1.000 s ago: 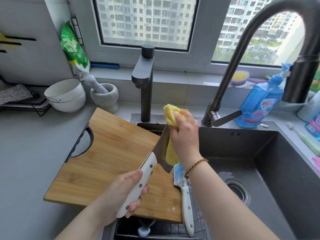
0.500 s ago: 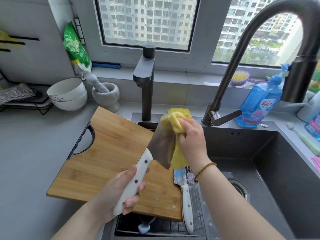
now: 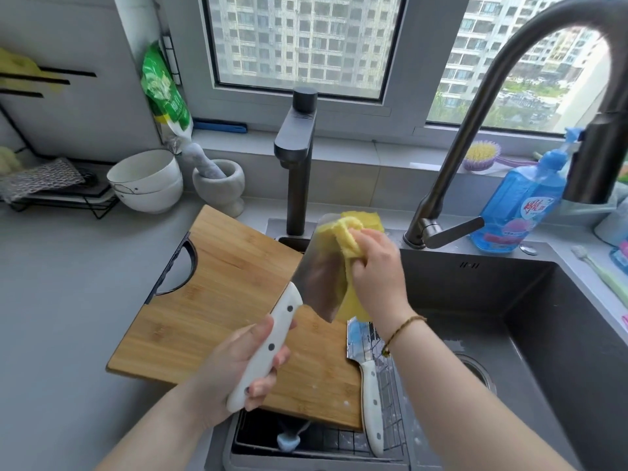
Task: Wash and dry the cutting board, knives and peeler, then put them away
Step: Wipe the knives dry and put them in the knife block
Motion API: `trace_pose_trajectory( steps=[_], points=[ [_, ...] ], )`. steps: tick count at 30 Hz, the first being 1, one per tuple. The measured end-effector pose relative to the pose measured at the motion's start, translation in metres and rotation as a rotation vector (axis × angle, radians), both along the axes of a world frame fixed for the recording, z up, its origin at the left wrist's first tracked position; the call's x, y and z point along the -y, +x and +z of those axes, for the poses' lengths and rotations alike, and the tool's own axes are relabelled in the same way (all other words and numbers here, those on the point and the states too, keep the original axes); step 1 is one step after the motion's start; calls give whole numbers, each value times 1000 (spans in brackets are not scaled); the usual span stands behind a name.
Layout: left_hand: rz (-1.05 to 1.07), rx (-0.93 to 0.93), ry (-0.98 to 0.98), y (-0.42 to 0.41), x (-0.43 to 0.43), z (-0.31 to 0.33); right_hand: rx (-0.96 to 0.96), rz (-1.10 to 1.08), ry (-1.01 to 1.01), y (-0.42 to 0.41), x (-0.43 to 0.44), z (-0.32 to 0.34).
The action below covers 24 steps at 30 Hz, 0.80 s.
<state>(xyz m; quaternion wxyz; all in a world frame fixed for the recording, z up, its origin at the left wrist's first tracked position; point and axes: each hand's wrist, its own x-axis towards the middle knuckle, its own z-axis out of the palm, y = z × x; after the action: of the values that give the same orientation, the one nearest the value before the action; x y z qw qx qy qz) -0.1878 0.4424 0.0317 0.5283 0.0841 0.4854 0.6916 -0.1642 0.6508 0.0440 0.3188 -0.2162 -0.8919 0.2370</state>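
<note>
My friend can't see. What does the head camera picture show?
A left hand holds a white-handled cleaver over a cutting board while the right hand wipes its blade with a yellow cloth. Another knife lies beside the board.

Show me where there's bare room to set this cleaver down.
Bare counter lies left of the cutting board, in front of the bowls. The sink floor right of the small knife is bare too. It is crowded around the soap bottle.

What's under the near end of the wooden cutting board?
A dark wire rack set in the grey sink, with a pale blue tool end poking out. The wooden cutting board hides the rest of it.
</note>
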Motion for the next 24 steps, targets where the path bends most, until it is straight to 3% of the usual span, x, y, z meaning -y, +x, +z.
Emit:
trace_pose_trajectory(
  steps=[7,10,13,17,22,24],
  points=[
    [170,-130,-197,-8,-14,6,-112,263,-3,24,81,-33],
    [219,-203,-248,-10,-16,8,-181,385,134,35,98,-32],
    [222,-202,-263,-9,-17,11,-162,435,210,28,83,-25],
    [159,-152,-280,-8,-15,17,-186,303,207,12,47,-15],
    [180,-238,-286,-12,-16,24,-196,630,393,37,67,-20],
    [158,-249,-304,-12,-16,25,-181,608,421,31,60,-20]
  ],
)
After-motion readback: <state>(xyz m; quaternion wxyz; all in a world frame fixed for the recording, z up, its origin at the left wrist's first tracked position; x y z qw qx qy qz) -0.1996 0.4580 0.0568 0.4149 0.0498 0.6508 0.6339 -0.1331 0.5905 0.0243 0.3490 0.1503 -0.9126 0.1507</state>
